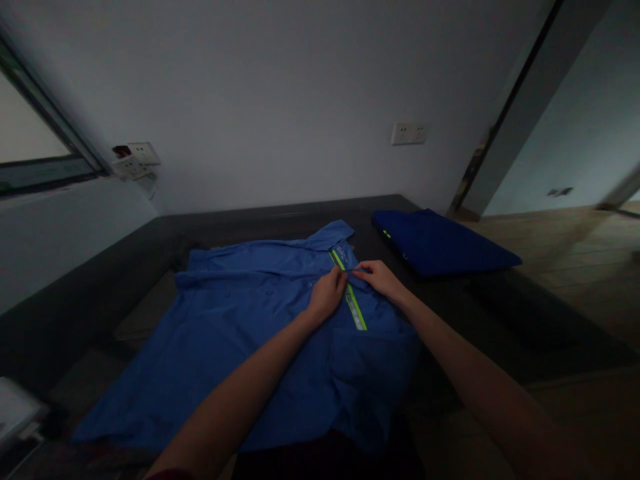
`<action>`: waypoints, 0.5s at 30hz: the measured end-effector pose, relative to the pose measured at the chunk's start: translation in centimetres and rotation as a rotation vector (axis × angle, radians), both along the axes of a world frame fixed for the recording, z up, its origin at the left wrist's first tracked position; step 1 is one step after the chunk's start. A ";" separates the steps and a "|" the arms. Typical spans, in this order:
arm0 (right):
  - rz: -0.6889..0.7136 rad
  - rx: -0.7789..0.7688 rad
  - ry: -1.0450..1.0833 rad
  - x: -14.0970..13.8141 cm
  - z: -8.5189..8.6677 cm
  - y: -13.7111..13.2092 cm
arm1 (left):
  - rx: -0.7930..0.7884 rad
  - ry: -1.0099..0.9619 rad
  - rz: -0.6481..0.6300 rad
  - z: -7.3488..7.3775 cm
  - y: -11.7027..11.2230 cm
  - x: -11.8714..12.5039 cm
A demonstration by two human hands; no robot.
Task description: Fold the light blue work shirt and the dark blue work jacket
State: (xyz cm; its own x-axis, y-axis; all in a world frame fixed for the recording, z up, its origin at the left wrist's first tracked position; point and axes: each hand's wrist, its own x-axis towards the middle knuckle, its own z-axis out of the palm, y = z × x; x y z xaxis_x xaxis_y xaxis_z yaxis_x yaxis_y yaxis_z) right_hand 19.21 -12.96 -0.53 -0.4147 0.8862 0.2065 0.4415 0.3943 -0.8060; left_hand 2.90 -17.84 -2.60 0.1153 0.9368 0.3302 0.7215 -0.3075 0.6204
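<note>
A blue shirt (235, 333) with a yellow-green reflective strip (356, 310) lies spread on a dark table (500, 300), collar toward the far side. My left hand (327, 293) is closed in a pinch on the shirt fabric just left of the strip. Just right of the strip, my right hand (380, 277) is also pinched on the fabric. The two hands nearly touch, below the collar (330, 235).
A folded dark blue garment (440, 247) lies on the table at the far right. A white wall with sockets (409, 133) stands behind. A window (35, 153) is at left, a doorway and wooden floor (590, 247) at right. Pale objects (17, 413) sit at the near left.
</note>
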 end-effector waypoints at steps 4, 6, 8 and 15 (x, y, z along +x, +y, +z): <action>-0.015 0.088 -0.131 0.2 0.8 -0.2 | 0.032 -0.004 0.005 0.1 0.0 -0.1; -0.021 0.115 -0.179 0.3 1.1 -0.4 | 0.035 0.000 0.010 0.2 -0.1 -0.1; -0.028 0.132 -0.227 0.3 1.4 -0.7 | 0.035 -0.002 0.017 0.2 -0.1 0.0; -0.132 0.197 -0.410 -0.2 2.3 -2.0 | 0.005 -0.110 -0.014 0.0 0.2 0.1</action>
